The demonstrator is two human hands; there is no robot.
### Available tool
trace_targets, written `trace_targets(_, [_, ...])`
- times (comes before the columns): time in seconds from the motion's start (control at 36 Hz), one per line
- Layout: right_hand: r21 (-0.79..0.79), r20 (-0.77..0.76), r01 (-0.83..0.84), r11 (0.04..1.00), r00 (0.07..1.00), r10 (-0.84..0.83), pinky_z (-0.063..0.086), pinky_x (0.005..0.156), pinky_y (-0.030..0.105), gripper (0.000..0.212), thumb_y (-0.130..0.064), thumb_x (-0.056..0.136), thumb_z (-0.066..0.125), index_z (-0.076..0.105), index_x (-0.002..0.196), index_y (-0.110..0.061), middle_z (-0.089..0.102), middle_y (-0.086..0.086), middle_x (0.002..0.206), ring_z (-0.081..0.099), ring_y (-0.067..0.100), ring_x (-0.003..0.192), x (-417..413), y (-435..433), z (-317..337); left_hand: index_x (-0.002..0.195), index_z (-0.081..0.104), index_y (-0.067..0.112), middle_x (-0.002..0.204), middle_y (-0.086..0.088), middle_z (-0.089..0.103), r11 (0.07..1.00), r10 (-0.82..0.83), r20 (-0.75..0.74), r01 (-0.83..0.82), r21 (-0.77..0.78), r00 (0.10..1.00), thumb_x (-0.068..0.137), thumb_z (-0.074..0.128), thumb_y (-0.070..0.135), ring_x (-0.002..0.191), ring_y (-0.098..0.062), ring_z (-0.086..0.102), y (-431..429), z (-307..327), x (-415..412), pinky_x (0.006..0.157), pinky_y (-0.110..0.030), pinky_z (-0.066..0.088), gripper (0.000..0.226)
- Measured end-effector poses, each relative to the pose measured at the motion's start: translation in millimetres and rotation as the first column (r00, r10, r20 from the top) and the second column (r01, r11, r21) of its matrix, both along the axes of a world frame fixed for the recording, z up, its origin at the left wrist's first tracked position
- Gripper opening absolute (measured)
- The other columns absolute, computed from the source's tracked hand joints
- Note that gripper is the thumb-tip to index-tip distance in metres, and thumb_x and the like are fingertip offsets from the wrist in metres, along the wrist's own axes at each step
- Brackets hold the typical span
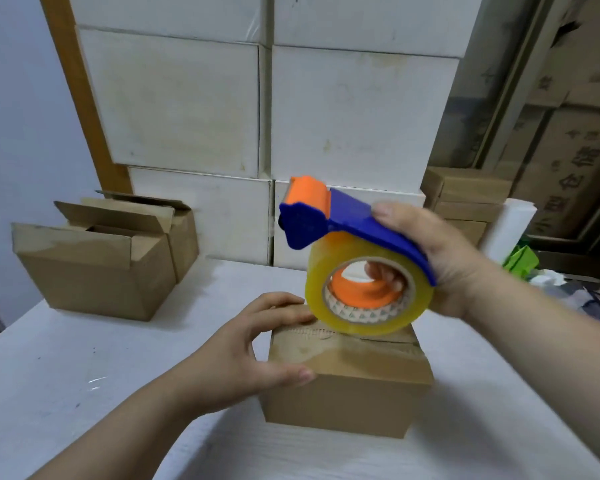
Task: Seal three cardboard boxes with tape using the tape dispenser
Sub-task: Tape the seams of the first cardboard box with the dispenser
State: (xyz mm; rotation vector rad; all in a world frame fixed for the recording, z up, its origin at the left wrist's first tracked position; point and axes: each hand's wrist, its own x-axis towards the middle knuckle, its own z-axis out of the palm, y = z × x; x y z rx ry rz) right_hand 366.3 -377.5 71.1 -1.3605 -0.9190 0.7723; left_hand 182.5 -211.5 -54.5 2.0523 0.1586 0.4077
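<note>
Your right hand grips the blue tape dispenser by its handle, fingers through the core, and the clear tape roll rests on the top seam of the closed cardboard box in front of you. Your left hand clasps that box's left side — thumb on the near face, fingers on top. Two open boxes sit well apart at the counter's far left; their contents are hidden.

Three brown boxes sit on the tabletop: one near box and two open boxes far left, a front one and a back one. There is one tape dispenser and two hands.
</note>
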Motion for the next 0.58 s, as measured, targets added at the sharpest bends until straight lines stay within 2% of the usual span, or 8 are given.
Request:
trace_targets(0.11, [-0.012,-0.042,-0.002,1.000,0.999,0.002,0.050,0.064,0.032,0.038,-0.053,0.063,0.085,0.074,0.079,-0.021,0.068,0.010,0.073,0.059,0.024,0.060,4,-5,-31,0.129,0.071,0.041,0.147,0.016,0.050,1.000,-0.014,0.008,0.014,-0.018,1.000,0.074,0.094,0.028,0.139,-0.008,0.049,-1,0,1,0.110,-0.023,0.044,0.062])
trace_targets(0.19, [0.005,-0.110,-0.003,1.000,0.994,0.004,0.052,0.067,0.032,0.055,-0.063,0.047,0.092,0.076,0.080,-0.023,0.069,0.007,0.074,0.061,0.020,0.060,13,-14,-40,0.129,0.071,0.041,0.144,0.022,0.050,1.000,0.008,0.015,-0.008,-0.015,1.000,0.072,0.094,0.029,0.139,-0.002,0.047,-1,-1,0,0.108,-0.013,0.040,0.063])
trace_targets(0.33, [-0.033,-0.032,-0.043,0.999,0.999,0.042,0.053,0.063,0.033,0.055,-0.067,0.046,0.090,0.074,0.076,-0.023,0.070,0.007,0.074,0.064,0.018,0.062,17,-18,-38,0.129,0.070,0.041,0.141,0.027,0.049,1.000,0.019,-0.031,-0.020,-0.017,0.999,0.070,0.095,0.031,0.136,0.006,0.046,1,-1,1,0.106,-0.008,0.037,0.065])
trace_targets(0.39, [-0.053,-0.006,-0.042,0.998,0.999,0.042,0.053,0.063,0.033,0.058,-0.068,0.046,0.089,0.075,0.077,-0.022,0.070,0.007,0.075,0.064,0.018,0.063,16,-17,-36,0.132,0.066,0.047,0.145,0.029,0.044,1.000,-0.012,-0.074,0.014,0.027,0.997,0.070,0.095,0.038,0.138,0.008,0.042,3,3,1,0.110,-0.012,0.037,0.069])
trace_targets(0.44, [-0.063,0.006,-0.034,0.997,0.999,0.035,0.053,0.063,0.033,0.058,-0.067,0.046,0.089,0.075,0.078,-0.021,0.070,0.008,0.075,0.064,0.018,0.064,16,-16,-35,0.134,0.061,0.054,0.150,0.035,0.035,0.997,-0.075,-0.174,0.073,-0.022,0.982,0.069,0.092,0.052,0.140,0.013,0.037,8,8,1,0.113,-0.019,0.037,0.072])
trace_targets(0.53, [-0.082,0.006,-0.018,0.996,1.000,0.019,0.052,0.065,0.034,0.037,-0.056,0.059,0.084,0.075,0.075,-0.023,0.070,0.009,0.075,0.062,0.023,0.066,15,-15,-33,0.130,0.064,0.056,0.160,0.030,0.032,0.950,-0.139,-0.211,0.069,-0.305,0.968,0.076,0.075,0.068,0.142,0.005,0.040,10,13,11,0.117,-0.038,0.040,0.057])
trace_targets(0.56, [-0.087,0.001,-0.015,0.996,1.000,0.016,0.052,0.066,0.035,0.034,-0.054,0.061,0.081,0.076,0.074,-0.023,0.071,0.009,0.075,0.062,0.024,0.067,15,-15,-33,0.133,0.065,0.050,0.165,0.019,0.031,0.918,-0.143,-0.171,0.066,-0.391,0.975,0.080,0.065,0.076,0.146,-0.004,0.039,11,12,13,0.119,-0.045,0.036,0.059])
trace_targets(0.58, [-0.088,-0.001,-0.020,0.996,1.000,0.020,0.052,0.066,0.035,0.037,-0.056,0.059,0.084,0.076,0.074,-0.024,0.071,0.009,0.076,0.062,0.024,0.066,15,-15,-33,0.138,0.064,0.040,0.168,0.010,0.031,0.880,-0.162,-0.122,0.088,-0.467,0.979,0.080,0.051,0.087,0.151,-0.014,0.035,13,9,16,0.122,-0.050,0.029,0.076])
